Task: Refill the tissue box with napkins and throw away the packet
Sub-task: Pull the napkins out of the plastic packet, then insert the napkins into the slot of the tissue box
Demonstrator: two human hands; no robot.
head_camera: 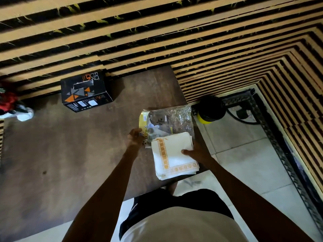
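A black tissue box [85, 90] with orange and grey triangles stands at the back of the brown table [70, 145], its top slot facing up. Near the table's right edge my left hand [135, 137] grips the left side of a clear plastic packet [172, 119] with a yellow strip. My right hand [196, 152] holds a stack of white napkins [172, 159] with an orange patterned border, half drawn out of the packet's near end. Both hands are well to the right of the tissue box.
A black and yellow bin [210, 110] stands on the tiled floor just right of the table. A red and white object [12, 107] lies at the table's far left. A slatted wall [157, 32] runs behind the table.
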